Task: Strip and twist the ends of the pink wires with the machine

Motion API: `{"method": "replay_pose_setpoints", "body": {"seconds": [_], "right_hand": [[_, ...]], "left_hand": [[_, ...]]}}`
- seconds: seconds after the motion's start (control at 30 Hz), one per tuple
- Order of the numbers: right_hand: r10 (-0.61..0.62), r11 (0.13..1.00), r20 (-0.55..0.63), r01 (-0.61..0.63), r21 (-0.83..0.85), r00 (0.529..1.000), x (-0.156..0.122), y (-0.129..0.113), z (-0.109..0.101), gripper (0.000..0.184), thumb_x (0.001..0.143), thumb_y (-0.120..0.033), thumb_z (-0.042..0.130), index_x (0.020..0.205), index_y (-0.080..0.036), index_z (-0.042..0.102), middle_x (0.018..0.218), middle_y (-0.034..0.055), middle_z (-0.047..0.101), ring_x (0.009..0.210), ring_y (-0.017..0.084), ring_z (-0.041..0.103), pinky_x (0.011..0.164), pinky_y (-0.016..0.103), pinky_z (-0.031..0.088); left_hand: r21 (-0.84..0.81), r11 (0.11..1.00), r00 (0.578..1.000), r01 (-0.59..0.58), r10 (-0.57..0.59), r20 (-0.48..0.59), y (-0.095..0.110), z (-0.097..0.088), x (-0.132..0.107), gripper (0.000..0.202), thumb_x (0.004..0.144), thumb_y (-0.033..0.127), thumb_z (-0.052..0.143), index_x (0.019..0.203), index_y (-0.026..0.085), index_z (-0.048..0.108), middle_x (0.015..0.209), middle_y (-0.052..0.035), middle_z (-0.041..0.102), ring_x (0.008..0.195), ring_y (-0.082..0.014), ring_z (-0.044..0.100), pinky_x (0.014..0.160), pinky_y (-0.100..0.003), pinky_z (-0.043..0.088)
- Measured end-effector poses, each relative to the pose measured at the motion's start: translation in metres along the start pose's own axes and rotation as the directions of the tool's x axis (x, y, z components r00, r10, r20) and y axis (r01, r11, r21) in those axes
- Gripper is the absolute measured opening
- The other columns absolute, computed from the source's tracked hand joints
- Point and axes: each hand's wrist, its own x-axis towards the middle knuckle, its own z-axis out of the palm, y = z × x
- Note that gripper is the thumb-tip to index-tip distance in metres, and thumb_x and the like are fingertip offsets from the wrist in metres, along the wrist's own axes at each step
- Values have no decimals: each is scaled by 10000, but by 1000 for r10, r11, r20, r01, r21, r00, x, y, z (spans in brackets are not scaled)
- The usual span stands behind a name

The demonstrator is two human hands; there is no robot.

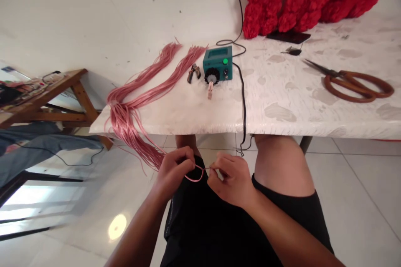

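Note:
A long bundle of pink cords (pixel 123 121) lies on the table's left end, tied near the edge, and its loose strands hang over toward my lap. My left hand (pixel 177 171) is closed on a pink cord, with the hanging strands right beside it. A small loop of that cord (pixel 196 178) shows between my hands. My right hand (pixel 230 179) pinches the cord's thin end, to the right of the loop. Both hands are above my lap, in front of the table edge.
On the white patterned table (pixel 278 112) stands a teal box with a knob and green button (pixel 218 63). Near it lie a small dark tool (pixel 194 73) and a black cable (pixel 243 100). Scissors (pixel 351 83), a phone (pixel 290 36) and red flower-like bunches (pixel 300 4) are to the right.

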Motion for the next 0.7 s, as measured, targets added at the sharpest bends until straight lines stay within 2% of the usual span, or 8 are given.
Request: {"method": "replay_pose_setpoints", "body": {"seconds": [0.17,0.33,0.5,0.7], "right_hand": [[74,996,12,-74,45,997,-1,-3,3,163,746,-76,517,645,-200,483,588,-70,391,480,72,348,474,226,249],[141,990,27,-142,23,990,-3,-1,4,174,779,-113,521,635,-203,483,575,-62,385,500,93,389,484,235,273],[146,989,88,-146,-7,985,-7,0,-1,219,891,-200,513,676,-217,469,605,-43,420,547,125,454,500,239,352],[248,969,181,-247,-29,952,-17,6,-2,311,973,-358,532,695,-232,474,615,-32,453,531,146,489,490,248,427]], "left_hand": [[19,1000,1000,-11,11,-21,8,1,-11,93,734,197,519,643,182,503,626,26,473,613,-126,442,566,-250,360],[34,999,1000,-3,3,-13,13,12,-21,73,825,249,605,830,181,632,751,1,568,729,-161,523,688,-290,417],[-71,997,999,-27,25,-34,-2,19,-27,199,897,341,640,766,193,662,785,-15,602,757,-166,520,714,-295,397],[-120,993,993,12,-26,-115,-5,26,-36,188,859,303,677,716,181,683,720,-7,594,707,-149,479,672,-292,369]]}}
